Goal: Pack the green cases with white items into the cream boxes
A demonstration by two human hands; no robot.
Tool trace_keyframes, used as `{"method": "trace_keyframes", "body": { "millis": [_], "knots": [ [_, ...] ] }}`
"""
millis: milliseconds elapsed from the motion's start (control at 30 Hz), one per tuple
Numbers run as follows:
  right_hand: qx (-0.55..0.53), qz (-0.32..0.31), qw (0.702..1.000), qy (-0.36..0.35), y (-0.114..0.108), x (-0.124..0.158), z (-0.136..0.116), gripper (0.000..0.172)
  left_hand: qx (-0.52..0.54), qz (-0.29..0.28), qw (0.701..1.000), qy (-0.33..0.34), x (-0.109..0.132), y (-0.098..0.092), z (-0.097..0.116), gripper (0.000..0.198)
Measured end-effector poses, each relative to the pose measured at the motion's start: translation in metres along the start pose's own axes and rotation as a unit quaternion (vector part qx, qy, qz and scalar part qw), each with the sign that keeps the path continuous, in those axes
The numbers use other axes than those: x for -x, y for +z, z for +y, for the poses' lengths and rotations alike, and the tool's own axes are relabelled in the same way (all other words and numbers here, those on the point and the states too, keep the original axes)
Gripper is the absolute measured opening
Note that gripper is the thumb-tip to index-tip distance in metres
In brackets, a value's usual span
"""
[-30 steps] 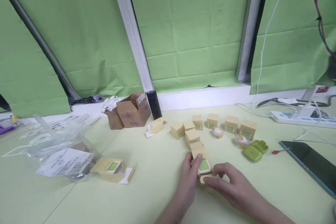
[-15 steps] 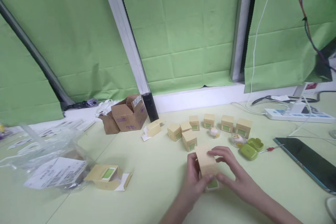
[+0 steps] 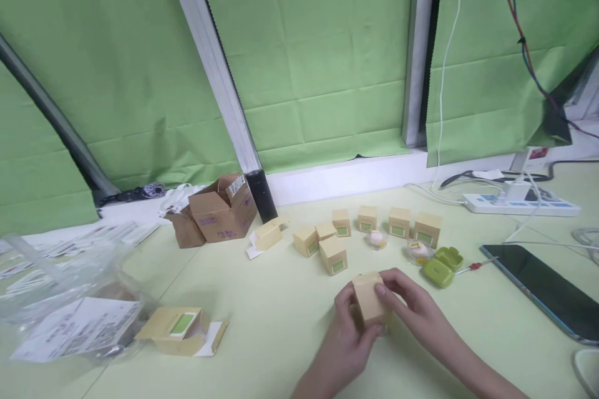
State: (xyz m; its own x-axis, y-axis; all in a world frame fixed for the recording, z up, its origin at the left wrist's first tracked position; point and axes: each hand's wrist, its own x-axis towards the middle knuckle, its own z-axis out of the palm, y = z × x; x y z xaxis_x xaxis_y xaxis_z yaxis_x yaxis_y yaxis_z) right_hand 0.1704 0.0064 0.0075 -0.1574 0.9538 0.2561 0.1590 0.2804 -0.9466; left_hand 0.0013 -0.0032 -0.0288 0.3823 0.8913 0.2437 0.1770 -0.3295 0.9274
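Note:
Between my two hands is a small tan cardboard box [image 3: 367,297], its plain top turned up toward me. My left hand [image 3: 345,335] grips its left side and lower front, thumb at the near bottom edge. My right hand [image 3: 415,307] is closed on the right side, thumb lying on the top. Just beyond it stands a similar box [image 3: 333,255] with a green label, in a cluster with several others. To the right of the hands lie an open green case [image 3: 438,272] and a clear round pack [image 3: 419,251] with something pink inside.
An opened tan box [image 3: 175,327] lies at left beside a clear plastic bag [image 3: 79,318]. Farther back are another opened box [image 3: 268,237], a brown carton [image 3: 224,215] and a black cylinder [image 3: 262,195]. At right are a dark phone [image 3: 538,287] and a white power strip [image 3: 521,204].
The box has turned and tipped in my hands, so its green label no longer shows. My right thumb has moved up onto its top. The view has shifted slightly.

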Motion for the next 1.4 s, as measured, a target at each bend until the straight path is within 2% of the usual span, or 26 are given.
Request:
{"method": "trace_keyframes", "body": {
  "millis": [67, 167, 267, 400, 533, 633, 800, 867, 933, 967, 1000, 1067, 1133, 1200, 1300, 1333, 1400],
  "knots": [
    [-0.025, 0.040, 0.999, 0.027, 0.004, -0.001, 0.002, 0.031, 0.026, 0.000, 0.999, -0.018, -0.002, 0.001, 0.002, 0.060],
    [-0.037, 0.065, 0.997, 0.036, 0.006, -0.002, 0.005, 0.036, 0.052, 0.003, 0.998, -0.046, -0.004, 0.001, 0.007, 0.059],
    [-0.047, 0.049, 0.997, 0.039, 0.004, -0.004, 0.005, 0.039, 0.059, 0.004, 0.997, -0.050, -0.004, 0.002, 0.009, 0.057],
    [-0.060, 0.008, 0.997, 0.050, 0.002, -0.007, 0.002, 0.033, 0.066, 0.015, 0.997, -0.031, -0.003, 0.004, 0.005, 0.066],
    [-0.078, 0.009, 0.994, 0.078, 0.003, -0.009, 0.000, 0.034, 0.052, 0.007, 0.998, -0.030, -0.003, 0.004, 0.003, 0.067],
    [-0.079, 0.035, 0.994, 0.073, 0.004, -0.010, 0.002, 0.032, 0.049, -0.001, 0.998, -0.031, -0.003, 0.002, 0.002, 0.067],
    [-0.055, 0.044, 0.994, 0.079, 0.011, -0.012, 0.014, 0.032, -0.011, 0.000, 1.000, -0.020, -0.002, 0.000, -0.002, 0.057],
    [-0.040, 0.051, 0.996, 0.066, 0.006, -0.016, 0.018, 0.034, -0.074, 0.032, 0.997, -0.001, -0.005, 0.000, -0.003, 0.050],
    [0.028, 0.068, 0.997, 0.022, -0.011, -0.022, 0.021, 0.034, -0.158, 0.071, 0.985, 0.018, -0.014, 0.001, -0.002, 0.045],
    [0.101, 0.076, 0.992, -0.005, -0.022, -0.026, 0.021, 0.033, -0.209, 0.086, 0.974, 0.027, -0.021, 0.002, -0.001, 0.044],
    [0.192, 0.088, 0.977, -0.026, -0.036, -0.029, 0.022, 0.031, -0.265, 0.095, 0.959, 0.040, -0.030, 0.004, 0.000, 0.043],
    [0.404, 0.106, 0.908, -0.027, -0.062, -0.037, 0.025, 0.027, -0.392, 0.098, 0.912, 0.067, -0.052, 0.008, 0.002, 0.041],
    [0.463, 0.127, 0.877, -0.002, -0.080, -0.045, 0.031, 0.028, -0.494, 0.101, 0.860, 0.086, -0.075, 0.012, 0.003, 0.037],
    [0.473, 0.128, 0.872, 0.013, -0.089, -0.053, 0.039, 0.034, -0.529, 0.111, 0.837, 0.088, -0.093, 0.013, 0.004, 0.036],
    [0.469, 0.102, 0.877, 0.015, -0.091, -0.061, 0.045, 0.040, -0.528, 0.137, 0.834, 0.081, -0.100, 0.013, 0.005, 0.038],
    [0.462, 0.093, 0.882, 0.014, -0.092, -0.063, 0.045, 0.041, -0.508, 0.146, 0.845, 0.077, -0.097, 0.013, 0.005, 0.039],
    [0.441, 0.078, 0.894, 0.012, -0.092, -0.064, 0.040, 0.038, -0.428, 0.153, 0.888, 0.065, -0.083, 0.014, 0.006, 0.042]
  ]
}}
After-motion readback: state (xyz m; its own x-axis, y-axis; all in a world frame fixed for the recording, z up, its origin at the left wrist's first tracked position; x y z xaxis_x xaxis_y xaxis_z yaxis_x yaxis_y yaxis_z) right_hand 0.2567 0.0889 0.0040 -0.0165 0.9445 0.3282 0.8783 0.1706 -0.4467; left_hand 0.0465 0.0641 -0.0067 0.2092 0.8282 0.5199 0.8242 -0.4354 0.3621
